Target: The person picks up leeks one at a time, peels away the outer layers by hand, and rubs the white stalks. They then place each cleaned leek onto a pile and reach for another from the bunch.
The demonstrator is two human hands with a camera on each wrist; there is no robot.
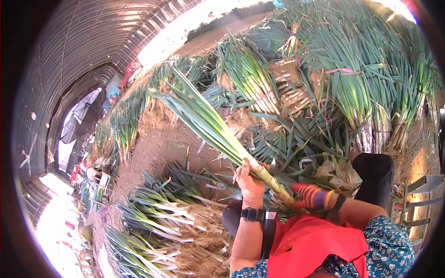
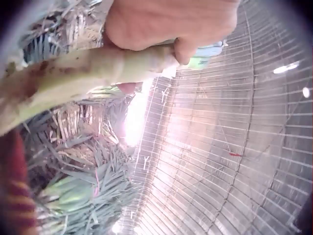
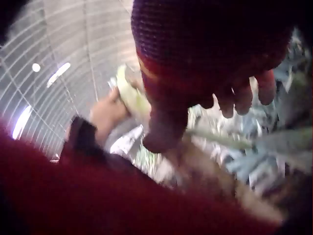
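My bare left hand [image 1: 250, 180] grips a long green onion [image 1: 222, 134] around its pale stalk. Its green leaves point up and left, and the stalk's lower end slants toward my lap. In the left wrist view, the bare fingers [image 2: 166, 24] wrap the thick stalk [image 2: 88, 73], which has brown smudges. My right hand [image 1: 315, 197], in a red, yellow and purple striped glove, is blurred beside the lower end. In the right wrist view, the gloved hand [image 3: 195, 73] has its thumb and fingertips apart, overlapping the stalk.
Loose green onions [image 1: 162, 213] with brown roots lie at the lower left. Tied bundles [image 1: 361, 92] stand at the right and back. Peeled leaves and husks [image 1: 336, 171] lie before my knees. A metal stand [image 1: 424, 185] is at the right, and a red apron [image 1: 320, 245] covers my lap.
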